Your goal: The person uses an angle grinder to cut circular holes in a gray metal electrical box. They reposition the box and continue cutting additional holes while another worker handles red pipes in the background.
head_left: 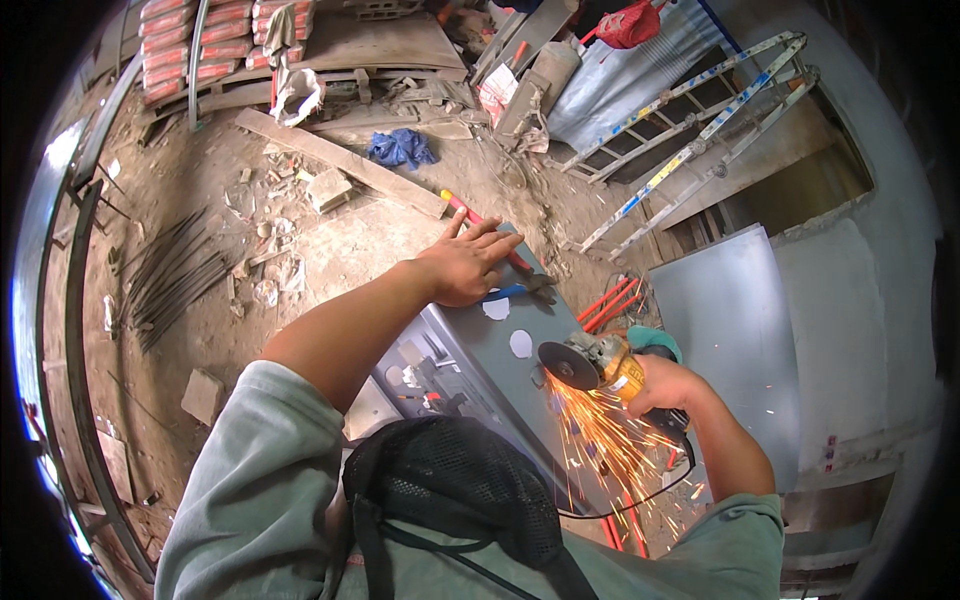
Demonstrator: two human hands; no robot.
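Note:
My right hand (pixel 665 387) grips a yellow angle grinder (pixel 622 378), its fingers closed round the body. The dark disc (pixel 570 366) meets the top face of a grey sheet-metal box (pixel 500 375), and orange sparks (pixel 590 430) spray down toward me. Two pale round holes show in that face, one (pixel 521 344) just left of the disc. Spread out at the box's far end, my left hand (pixel 465 262) presses down with its fingers apart. Beneath and beside it lie pliers (pixel 540 284) with red and blue handles, partly covered by the hand.
On the right a grey metal sheet (pixel 725 330) leans by the wall, below a stepladder (pixel 690 140). Orange tubes (pixel 608 303) lie beyond the grinder. A wooden plank (pixel 340 160), a blue cloth (pixel 402 149), concrete blocks (pixel 328 190) and thin rods (pixel 175 275) litter the dirt floor.

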